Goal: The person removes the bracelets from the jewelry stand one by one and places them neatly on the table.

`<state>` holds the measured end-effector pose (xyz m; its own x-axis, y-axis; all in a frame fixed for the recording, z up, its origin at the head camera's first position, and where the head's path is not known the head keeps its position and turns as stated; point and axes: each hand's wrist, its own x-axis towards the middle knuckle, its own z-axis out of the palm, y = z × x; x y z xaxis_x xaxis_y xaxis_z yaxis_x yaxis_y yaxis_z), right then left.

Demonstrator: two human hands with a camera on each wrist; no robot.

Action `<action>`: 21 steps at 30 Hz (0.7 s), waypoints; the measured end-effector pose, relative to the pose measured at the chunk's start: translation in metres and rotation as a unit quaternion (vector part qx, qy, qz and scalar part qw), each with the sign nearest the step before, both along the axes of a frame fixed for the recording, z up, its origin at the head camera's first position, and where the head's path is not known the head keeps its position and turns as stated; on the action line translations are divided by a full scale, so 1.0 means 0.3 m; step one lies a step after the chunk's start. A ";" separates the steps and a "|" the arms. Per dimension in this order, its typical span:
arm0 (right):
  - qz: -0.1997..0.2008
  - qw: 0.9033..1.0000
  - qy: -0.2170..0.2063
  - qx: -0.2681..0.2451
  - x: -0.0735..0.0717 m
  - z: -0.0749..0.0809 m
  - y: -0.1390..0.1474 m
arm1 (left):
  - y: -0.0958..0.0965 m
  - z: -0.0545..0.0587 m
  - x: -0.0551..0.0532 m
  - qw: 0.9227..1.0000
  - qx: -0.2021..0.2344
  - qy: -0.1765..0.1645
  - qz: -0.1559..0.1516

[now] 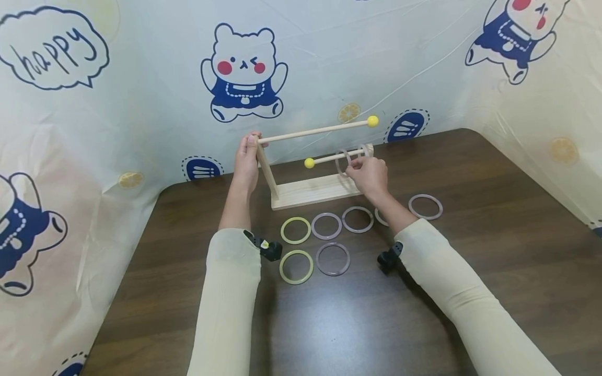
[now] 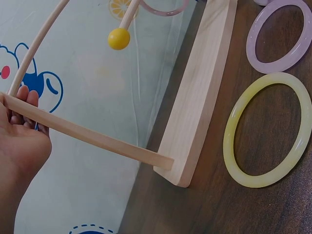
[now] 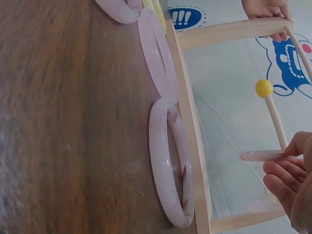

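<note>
A wooden bangle stand [image 1: 315, 191] has an upright post at each end and two rods, each tipped with a yellow ball. My left hand [image 1: 246, 159] grips the top of its left post, where the upper rod [image 1: 315, 131] begins. Near the right post, my right hand [image 1: 370, 177] pinches a pale pink-purple bangle [image 3: 258, 156] between thumb and fingers. That bangle is around the lower rod [image 1: 324, 158], between the ball and the post. Farther along this rod, close to the right post, hangs another pale bangle [image 3: 263, 205], partly hidden by the hand.
On the dark wooden table in front of the stand lie two yellow bangles [image 1: 295, 242] and several pale purple ones [image 1: 326, 238]. One pale bangle [image 1: 425, 217] lies right of my right forearm; another is partly covered by it. A printed cloth [image 1: 155, 104] hangs behind.
</note>
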<state>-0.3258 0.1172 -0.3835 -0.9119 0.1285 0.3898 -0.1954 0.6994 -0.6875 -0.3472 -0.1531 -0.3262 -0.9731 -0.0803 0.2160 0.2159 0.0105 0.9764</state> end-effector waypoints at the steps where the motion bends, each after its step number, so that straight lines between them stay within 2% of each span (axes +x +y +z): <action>1: 0.001 1.000 0.002 0.000 0.001 0.001 0.001 | 0.001 0.000 0.000 1.000 -0.001 -0.002 0.000; 7: 0.003 1.000 0.007 -0.002 0.005 0.008 0.001 | 0.005 0.001 -0.001 1.000 -0.002 -0.010 0.001; 13: 0.008 1.000 0.018 -0.004 0.007 0.011 -0.006 | 0.008 0.004 0.000 1.000 0.011 -0.003 0.003; 21: 0.009 1.000 0.016 -0.002 0.016 0.016 -0.018 | 0.005 0.004 0.003 1.000 -0.002 -0.006 0.003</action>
